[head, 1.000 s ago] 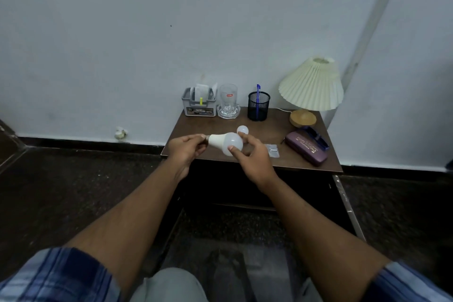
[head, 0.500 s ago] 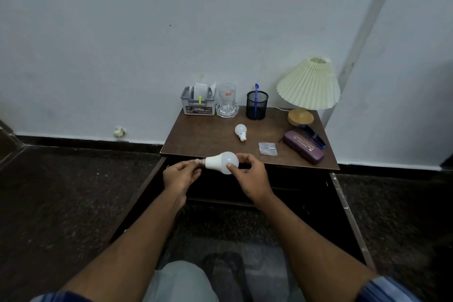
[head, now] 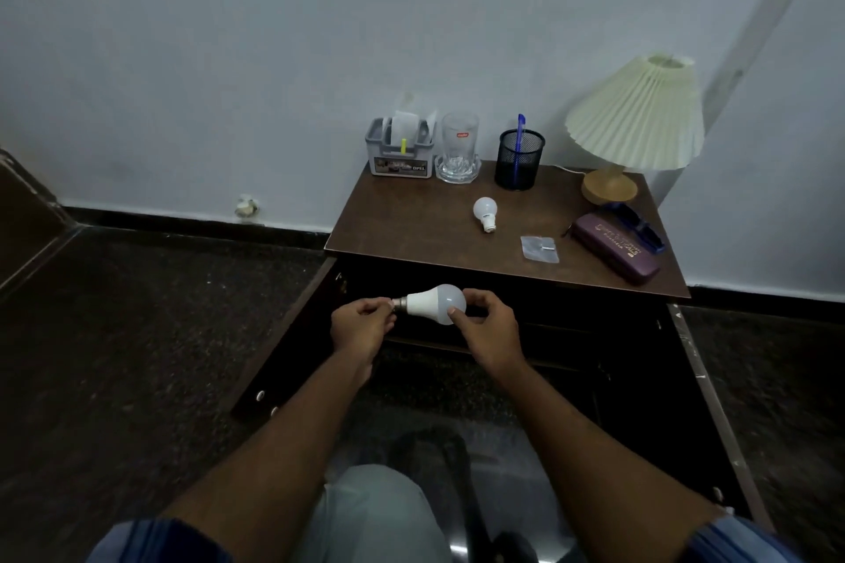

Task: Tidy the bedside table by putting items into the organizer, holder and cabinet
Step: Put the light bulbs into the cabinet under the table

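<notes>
Both hands [head: 363,325] holding large bulb [head: 434,303], open cabinet [head: 571,334]

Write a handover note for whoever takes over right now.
Hands: left hand pinches the big bulb at its base; right hand holds its globe.
The bulb is in front of the open cabinet, below the table edge.
On the table: small bulb, packet, case, glasses.
At the back: organizer, holder with a pen.
Done: cabinet open, big bulb off the table.
Left: stow the big bulb, then likely the rest.
</notes>
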